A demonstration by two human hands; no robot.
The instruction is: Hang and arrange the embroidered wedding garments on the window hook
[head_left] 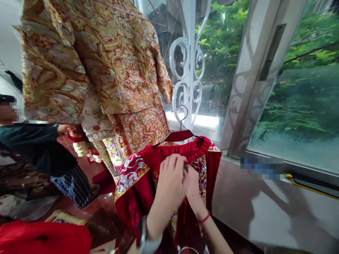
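A red velvet garment [132, 204] with silver and gold embroidery hangs in front of me on a dark red hanger [178, 135] with a metal hook. Both my hands meet at the upper front of this garment, just below its gathered neckline. My left hand [169, 180], with a band on its wrist, is closed, fingers bent over the cloth. Pressed against it from the right, my right hand [192, 185] is closed in a pinch and wears a red string bracelet [204, 217]. A tiny green spot shows between the fingers. The fingertips and what they grip are mostly hidden.
A gold brocade jacket [127, 63] hangs at upper left, near a white scrolled metal stand [189, 67]. Windows [299, 95] are on the right. A person in dark clothes [34, 148] bends at the left. Red cloth [45, 236] lies lower left.
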